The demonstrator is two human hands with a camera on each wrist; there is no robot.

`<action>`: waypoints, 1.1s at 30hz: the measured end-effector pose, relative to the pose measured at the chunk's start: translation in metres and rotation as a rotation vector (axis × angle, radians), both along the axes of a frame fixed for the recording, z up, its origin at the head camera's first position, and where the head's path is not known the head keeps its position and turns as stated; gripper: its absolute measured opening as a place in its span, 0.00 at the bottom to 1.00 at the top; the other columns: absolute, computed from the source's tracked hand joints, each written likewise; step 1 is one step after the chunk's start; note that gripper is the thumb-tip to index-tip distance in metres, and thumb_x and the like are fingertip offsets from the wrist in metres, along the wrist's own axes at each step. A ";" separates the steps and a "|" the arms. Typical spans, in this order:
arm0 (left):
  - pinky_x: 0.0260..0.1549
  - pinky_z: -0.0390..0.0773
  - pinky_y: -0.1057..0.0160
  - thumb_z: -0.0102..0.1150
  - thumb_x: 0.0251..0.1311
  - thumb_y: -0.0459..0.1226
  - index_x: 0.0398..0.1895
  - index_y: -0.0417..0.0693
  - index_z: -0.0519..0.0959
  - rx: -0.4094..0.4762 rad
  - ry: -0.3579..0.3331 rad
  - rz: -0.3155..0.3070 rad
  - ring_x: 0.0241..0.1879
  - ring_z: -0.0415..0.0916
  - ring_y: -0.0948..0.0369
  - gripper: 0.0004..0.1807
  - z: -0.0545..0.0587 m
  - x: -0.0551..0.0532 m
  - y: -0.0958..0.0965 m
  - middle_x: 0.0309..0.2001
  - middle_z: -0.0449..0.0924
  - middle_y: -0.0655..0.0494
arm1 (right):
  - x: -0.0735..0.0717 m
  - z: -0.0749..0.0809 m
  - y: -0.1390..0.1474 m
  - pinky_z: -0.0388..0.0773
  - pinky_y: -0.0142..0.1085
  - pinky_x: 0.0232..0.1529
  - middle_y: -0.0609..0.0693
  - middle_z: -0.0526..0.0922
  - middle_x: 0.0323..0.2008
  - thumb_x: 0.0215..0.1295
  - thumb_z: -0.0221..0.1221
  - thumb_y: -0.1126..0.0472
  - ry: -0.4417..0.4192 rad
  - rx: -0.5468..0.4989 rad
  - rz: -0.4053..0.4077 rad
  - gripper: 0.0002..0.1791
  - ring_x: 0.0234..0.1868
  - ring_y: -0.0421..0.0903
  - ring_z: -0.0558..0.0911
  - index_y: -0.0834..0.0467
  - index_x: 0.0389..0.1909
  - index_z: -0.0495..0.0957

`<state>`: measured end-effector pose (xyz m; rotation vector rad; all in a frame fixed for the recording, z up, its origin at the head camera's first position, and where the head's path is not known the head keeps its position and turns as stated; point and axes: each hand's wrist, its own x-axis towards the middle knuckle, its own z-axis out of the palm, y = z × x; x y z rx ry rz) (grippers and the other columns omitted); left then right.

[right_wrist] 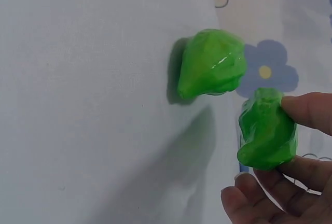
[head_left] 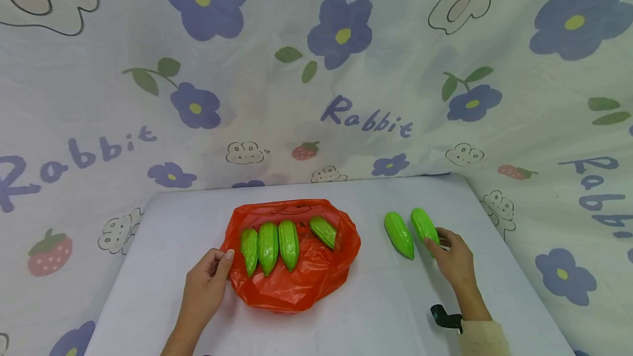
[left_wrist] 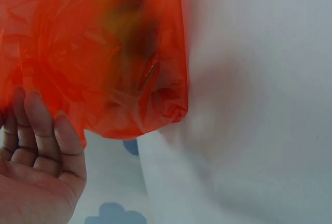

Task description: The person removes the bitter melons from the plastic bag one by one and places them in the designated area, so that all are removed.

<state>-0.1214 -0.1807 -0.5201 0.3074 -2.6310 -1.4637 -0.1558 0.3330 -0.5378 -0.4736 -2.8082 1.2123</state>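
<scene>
A red plastic bag (head_left: 277, 293) lies opened out on the white table, with several glossy green bitter melons (head_left: 268, 246) in it. My left hand (head_left: 207, 279) pinches the bag's left edge between thumb and fingers. In the left wrist view, the fingers of this hand (left_wrist: 44, 151) are bent against the bag (left_wrist: 135, 99). To the bag's right, my right hand (head_left: 455, 257) holds a bitter melon (head_left: 422, 224) between thumb and fingers; the right wrist view shows this melon (right_wrist: 267, 130) end-on. Just left of it, another bitter melon (head_left: 398, 235) lies on the table.
The white tabletop (head_left: 376, 312) ends at a back edge against a hanging cloth (head_left: 277, 98) printed with flowers and rabbits. A black strap-like piece (head_left: 445, 317) sticks out at my right wrist, by a beige sleeve (head_left: 484, 338).
</scene>
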 end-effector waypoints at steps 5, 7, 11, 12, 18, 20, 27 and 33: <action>0.25 0.73 0.66 0.54 0.79 0.51 0.38 0.46 0.77 0.000 0.013 -0.004 0.28 0.71 0.59 0.19 0.000 0.000 -0.001 0.28 0.75 0.53 | -0.004 -0.007 -0.001 0.81 0.55 0.51 0.71 0.74 0.62 0.77 0.61 0.48 -0.006 0.005 -0.018 0.34 0.62 0.67 0.77 0.70 0.70 0.69; 0.25 0.73 0.67 0.54 0.79 0.51 0.38 0.46 0.77 -0.002 0.011 -0.004 0.28 0.71 0.59 0.19 0.000 0.000 -0.001 0.28 0.75 0.53 | -0.005 -0.011 -0.001 0.81 0.55 0.51 0.71 0.75 0.62 0.77 0.61 0.48 -0.016 0.008 -0.021 0.34 0.62 0.67 0.77 0.70 0.70 0.70; 0.26 0.74 0.67 0.54 0.79 0.52 0.38 0.45 0.77 0.002 -0.005 0.002 0.29 0.71 0.58 0.19 -0.001 0.001 0.000 0.28 0.75 0.52 | -0.006 -0.016 0.000 0.80 0.56 0.53 0.71 0.74 0.63 0.77 0.60 0.49 -0.024 -0.001 -0.018 0.34 0.62 0.67 0.76 0.70 0.70 0.69; 0.26 0.74 0.67 0.54 0.79 0.52 0.38 0.45 0.77 0.002 -0.010 0.004 0.29 0.71 0.58 0.20 -0.001 0.001 -0.001 0.28 0.75 0.52 | -0.006 -0.017 0.000 0.80 0.56 0.54 0.70 0.74 0.63 0.77 0.60 0.49 -0.030 -0.007 -0.021 0.34 0.63 0.66 0.76 0.70 0.70 0.69; 0.26 0.74 0.67 0.53 0.79 0.53 0.38 0.45 0.76 0.006 -0.011 0.005 0.29 0.71 0.58 0.20 -0.001 0.002 -0.001 0.28 0.75 0.52 | -0.007 -0.023 -0.002 0.80 0.56 0.54 0.70 0.77 0.62 0.77 0.60 0.48 -0.038 -0.002 -0.024 0.34 0.62 0.66 0.78 0.69 0.70 0.69; 0.26 0.75 0.66 0.54 0.79 0.52 0.38 0.45 0.77 0.009 -0.005 0.003 0.29 0.71 0.58 0.20 -0.002 0.002 -0.001 0.28 0.75 0.52 | -0.008 -0.024 -0.003 0.80 0.56 0.54 0.70 0.78 0.62 0.77 0.60 0.48 -0.034 0.004 -0.029 0.33 0.61 0.66 0.78 0.70 0.69 0.70; 0.26 0.74 0.67 0.53 0.79 0.53 0.39 0.45 0.77 -0.001 -0.017 0.009 0.29 0.71 0.58 0.20 -0.002 0.001 -0.001 0.28 0.75 0.52 | -0.011 -0.028 -0.004 0.81 0.55 0.52 0.71 0.79 0.59 0.77 0.60 0.51 -0.010 0.018 -0.042 0.31 0.59 0.66 0.79 0.70 0.69 0.70; 0.27 0.74 0.67 0.53 0.78 0.54 0.39 0.45 0.77 -0.003 -0.034 0.007 0.30 0.71 0.58 0.21 -0.001 0.000 0.000 0.28 0.74 0.52 | -0.012 -0.031 -0.006 0.79 0.55 0.53 0.70 0.79 0.59 0.78 0.58 0.52 -0.001 0.017 -0.038 0.30 0.58 0.65 0.79 0.70 0.69 0.70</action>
